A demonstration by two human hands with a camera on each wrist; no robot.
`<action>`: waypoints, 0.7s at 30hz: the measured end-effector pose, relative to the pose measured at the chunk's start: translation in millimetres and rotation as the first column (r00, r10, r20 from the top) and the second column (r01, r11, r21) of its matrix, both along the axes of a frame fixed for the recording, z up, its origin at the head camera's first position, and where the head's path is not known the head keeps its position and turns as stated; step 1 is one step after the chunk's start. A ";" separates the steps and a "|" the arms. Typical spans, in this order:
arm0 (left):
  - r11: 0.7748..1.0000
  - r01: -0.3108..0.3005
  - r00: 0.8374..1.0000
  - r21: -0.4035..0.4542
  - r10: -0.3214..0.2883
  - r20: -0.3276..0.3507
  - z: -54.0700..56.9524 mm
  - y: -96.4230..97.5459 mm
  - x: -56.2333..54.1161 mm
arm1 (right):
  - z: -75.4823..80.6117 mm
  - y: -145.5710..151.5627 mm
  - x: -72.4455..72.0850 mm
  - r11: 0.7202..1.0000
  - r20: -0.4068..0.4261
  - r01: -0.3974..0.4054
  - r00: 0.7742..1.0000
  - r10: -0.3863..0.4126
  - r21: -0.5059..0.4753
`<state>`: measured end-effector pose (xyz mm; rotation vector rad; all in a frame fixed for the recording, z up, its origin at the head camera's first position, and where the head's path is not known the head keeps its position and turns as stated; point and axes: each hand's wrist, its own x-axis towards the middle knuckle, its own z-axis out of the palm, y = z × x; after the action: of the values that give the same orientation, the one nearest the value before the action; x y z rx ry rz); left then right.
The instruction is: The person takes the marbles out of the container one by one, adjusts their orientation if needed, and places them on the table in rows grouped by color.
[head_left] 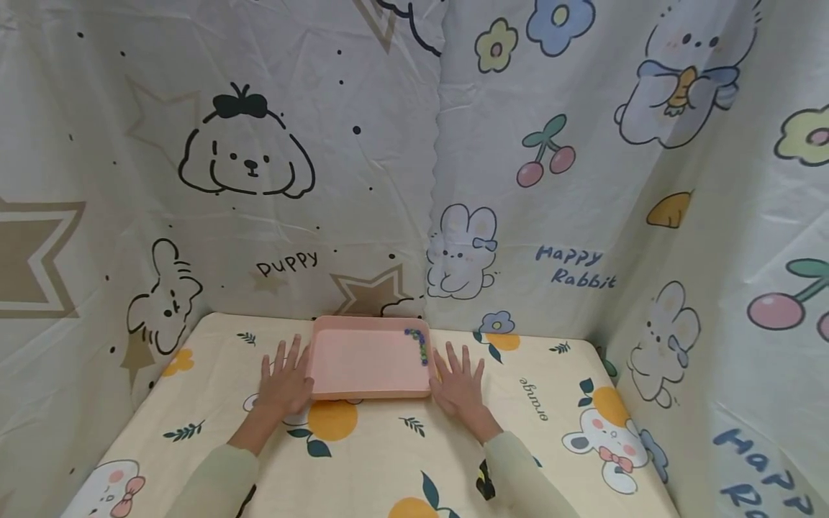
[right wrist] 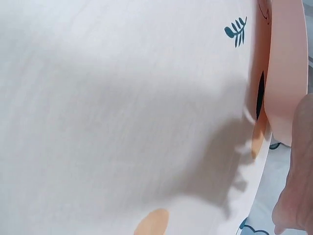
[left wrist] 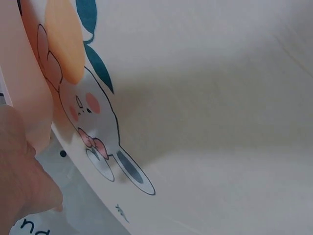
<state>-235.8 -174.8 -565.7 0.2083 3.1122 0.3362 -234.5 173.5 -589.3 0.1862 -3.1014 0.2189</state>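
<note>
A shallow pink rectangular tray (head_left: 363, 363) lies at the far side of the table. Along its right inner wall runs a curved row of small purple, blue and green bead-like pieces (head_left: 423, 349), too small to make out further. My left hand (head_left: 285, 385) is at the tray's left side with fingers spread and the thumb against the wall. On the opposite side, my right hand (head_left: 460, 385) has its fingers spread too, its thumb side at the tray. Each wrist view catches only part of a hand beside the tray's outer wall (left wrist: 32, 88), (right wrist: 287, 73).
A cream cloth (head_left: 363, 460) printed with oranges, leaves and rabbits covers the table. Pale printed curtains (head_left: 376, 180) hang behind it and along both sides. A small black and yellow item or print (head_left: 484, 480) shows by the right sleeve.
</note>
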 end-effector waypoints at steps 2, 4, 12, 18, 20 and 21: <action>1.000 0.010 1.000 0.006 -0.010 0.005 1.5 3.0 0.5 | 0.0 4.0 1.4 1.000 -0.005 0.003 1.000 -0.004 -0.007; 1.000 0.020 1.000 0.015 -0.020 0.003 2.3 6.3 0.9 | -0.4 8.5 2.5 1.000 -0.011 0.009 1.000 -0.009 -0.007; 0.999 0.041 0.999 0.026 -0.041 0.004 2.8 24.7 1.4 | -2.9 26.5 7.9 0.999 -0.019 0.042 0.999 -0.041 0.026; 0.997 0.067 0.997 0.031 -0.066 -0.027 -0.4 35.3 0.9 | -3.3 37.9 16.1 0.998 -0.024 0.055 0.998 -0.055 0.004; 0.997 0.073 0.997 0.030 -0.072 -0.040 -1.4 39.0 1.1 | -3.8 41.8 18.8 0.998 -0.023 0.058 0.998 -0.058 -0.005; 0.997 0.074 0.997 0.029 -0.073 -0.040 -1.9 40.9 1.1 | -4.2 43.8 19.9 0.998 -0.023 0.058 0.998 -0.058 -0.007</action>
<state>-234.6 -133.9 -567.7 0.3330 3.1293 0.3832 -214.6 217.2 -593.5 0.0977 -3.0769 0.2240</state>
